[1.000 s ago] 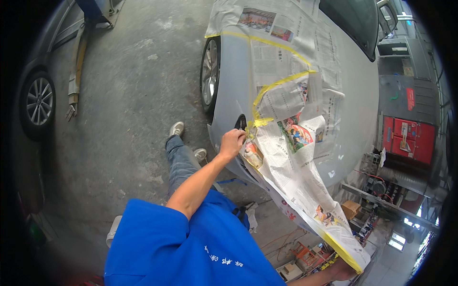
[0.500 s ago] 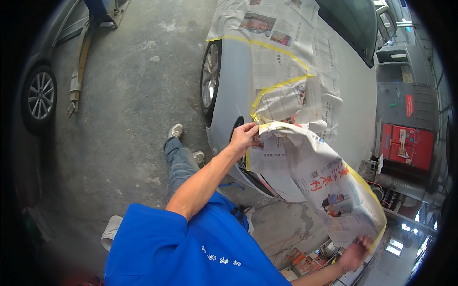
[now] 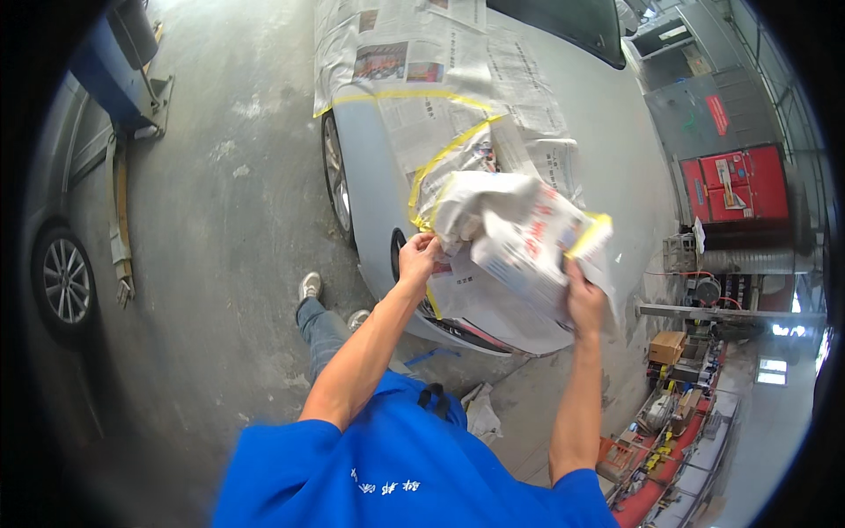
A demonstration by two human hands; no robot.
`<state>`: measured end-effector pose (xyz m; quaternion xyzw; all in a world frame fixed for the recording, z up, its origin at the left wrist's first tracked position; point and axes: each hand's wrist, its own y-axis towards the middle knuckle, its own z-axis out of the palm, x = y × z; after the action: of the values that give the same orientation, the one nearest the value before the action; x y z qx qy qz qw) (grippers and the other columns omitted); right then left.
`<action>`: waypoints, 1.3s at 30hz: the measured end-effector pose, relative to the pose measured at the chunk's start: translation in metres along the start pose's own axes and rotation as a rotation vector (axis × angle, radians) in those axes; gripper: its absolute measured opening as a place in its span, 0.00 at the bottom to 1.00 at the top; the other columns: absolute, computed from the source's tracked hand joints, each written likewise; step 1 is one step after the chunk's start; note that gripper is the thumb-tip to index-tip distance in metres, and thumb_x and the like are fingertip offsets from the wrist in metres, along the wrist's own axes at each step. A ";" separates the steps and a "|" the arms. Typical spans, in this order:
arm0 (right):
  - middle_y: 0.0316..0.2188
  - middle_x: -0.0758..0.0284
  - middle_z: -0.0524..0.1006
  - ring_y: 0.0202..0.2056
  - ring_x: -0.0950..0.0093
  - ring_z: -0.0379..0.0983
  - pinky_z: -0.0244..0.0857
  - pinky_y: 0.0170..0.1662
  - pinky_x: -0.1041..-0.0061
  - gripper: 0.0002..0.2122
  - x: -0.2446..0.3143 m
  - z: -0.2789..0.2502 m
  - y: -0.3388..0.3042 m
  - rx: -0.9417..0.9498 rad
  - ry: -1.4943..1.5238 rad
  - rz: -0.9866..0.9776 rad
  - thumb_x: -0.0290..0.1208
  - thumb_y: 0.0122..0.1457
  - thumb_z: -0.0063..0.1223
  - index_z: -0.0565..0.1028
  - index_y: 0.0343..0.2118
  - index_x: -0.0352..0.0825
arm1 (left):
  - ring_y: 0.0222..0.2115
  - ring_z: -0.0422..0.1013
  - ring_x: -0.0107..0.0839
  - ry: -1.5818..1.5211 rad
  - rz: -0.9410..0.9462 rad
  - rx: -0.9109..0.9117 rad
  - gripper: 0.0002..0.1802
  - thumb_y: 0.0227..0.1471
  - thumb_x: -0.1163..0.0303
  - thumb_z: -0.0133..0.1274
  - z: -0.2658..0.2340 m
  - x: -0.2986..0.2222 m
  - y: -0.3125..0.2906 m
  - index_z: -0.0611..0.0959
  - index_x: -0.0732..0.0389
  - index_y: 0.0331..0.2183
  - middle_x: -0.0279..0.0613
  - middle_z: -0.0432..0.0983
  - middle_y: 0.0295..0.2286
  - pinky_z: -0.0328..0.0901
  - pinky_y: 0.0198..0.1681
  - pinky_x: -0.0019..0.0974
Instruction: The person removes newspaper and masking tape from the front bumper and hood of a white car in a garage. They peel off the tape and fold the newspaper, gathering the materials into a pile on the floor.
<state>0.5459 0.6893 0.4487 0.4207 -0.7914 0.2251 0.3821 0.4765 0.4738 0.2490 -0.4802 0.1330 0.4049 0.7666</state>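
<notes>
A sheet of newspaper (image 3: 528,238) with yellow masking tape on its outer edge hangs between my hands, folded and partly blurred. My left hand (image 3: 418,257) pinches its near corner beside the car's headlight. With fingers closed, my right hand (image 3: 584,302) grips the sheet's taped right end, above the car's front. Below lies the pale grey car hood (image 3: 607,132), with newspaper masking (image 3: 414,132) taped over part of it. Yellow masking tape (image 3: 449,150) outlines the masked area and meets the sheet near my left fingers. The raised sheet hides part of the masking.
The car's front wheel (image 3: 334,167) is left of the hood. A dark car (image 3: 66,273) stands at far left, near a blue lift post (image 3: 110,75). Far right are a red tool cabinet (image 3: 735,185) and a cluttered rack (image 3: 669,440). My shoe (image 3: 310,286) rests on concrete.
My right hand has swung up and inward with the newspaper's free end, folding the sheet over the hood. My left hand keeps its pinch by the headlight. The view has shifted right.
</notes>
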 end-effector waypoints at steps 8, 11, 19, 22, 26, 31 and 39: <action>0.40 0.56 0.78 0.42 0.64 0.74 0.64 0.49 0.71 0.28 0.000 0.138 0.040 0.464 -0.088 -0.117 0.56 0.59 0.51 0.75 0.47 0.30 | 0.26 0.69 0.19 -0.066 0.124 -0.056 0.14 0.56 0.68 0.55 -0.004 0.011 0.024 0.80 0.65 0.42 0.33 0.78 0.30 0.63 0.29 0.25; 0.46 0.58 0.76 0.48 0.65 0.71 0.62 0.53 0.71 0.34 -0.012 0.155 0.035 0.481 0.043 -0.023 0.59 0.55 0.56 0.72 0.52 0.29 | 0.29 0.71 0.19 0.023 0.096 -0.091 0.13 0.55 0.69 0.56 0.011 0.004 0.009 0.81 0.66 0.41 0.33 0.79 0.30 0.64 0.31 0.26; 0.48 0.56 0.76 0.50 0.64 0.72 0.61 0.53 0.69 0.28 -0.042 0.206 0.047 0.309 -0.119 -0.074 0.39 0.49 0.67 0.72 0.50 0.26 | 0.47 0.72 0.38 0.088 0.276 -0.095 0.18 0.51 0.71 0.49 0.018 0.042 0.028 0.79 0.67 0.45 0.48 0.79 0.41 0.64 0.49 0.38; 0.44 0.56 0.78 0.46 0.64 0.74 0.63 0.51 0.70 0.23 -0.072 0.203 0.064 0.317 -0.060 -0.089 0.35 0.51 0.66 0.74 0.46 0.25 | 0.47 0.72 0.38 0.095 0.161 0.062 0.17 0.53 0.70 0.49 0.017 0.036 0.019 0.80 0.68 0.43 0.48 0.78 0.41 0.62 0.51 0.36; 0.39 0.64 0.80 0.40 0.73 0.73 0.64 0.46 0.74 0.17 -0.081 0.199 0.079 0.350 0.030 -0.031 0.35 0.56 0.62 0.77 0.40 0.24 | 0.45 0.70 0.28 0.246 0.462 0.082 0.16 0.60 0.66 0.49 -0.013 0.048 -0.019 0.82 0.64 0.46 0.38 0.78 0.43 0.62 0.50 0.32; 0.39 0.63 0.79 0.40 0.74 0.73 0.64 0.46 0.76 0.18 -0.082 0.189 0.098 0.358 -0.126 0.002 0.35 0.55 0.63 0.77 0.41 0.23 | 0.32 0.75 0.25 0.084 -0.128 -0.174 0.11 0.55 0.71 0.54 -0.088 0.128 -0.033 0.83 0.64 0.40 0.39 0.80 0.32 0.69 0.38 0.28; 0.39 0.63 0.79 0.40 0.73 0.73 0.63 0.47 0.76 0.18 -0.060 0.189 0.088 0.367 -0.163 -0.026 0.35 0.55 0.64 0.77 0.41 0.24 | 0.23 0.75 0.25 0.168 -0.526 -0.136 0.10 0.52 0.67 0.60 -0.063 0.182 -0.030 0.85 0.64 0.33 0.39 0.80 0.25 0.70 0.24 0.30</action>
<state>0.4150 0.6384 0.2828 0.5102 -0.7601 0.3258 0.2363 0.6260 0.5040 0.1285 -0.5804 0.0397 0.1587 0.7978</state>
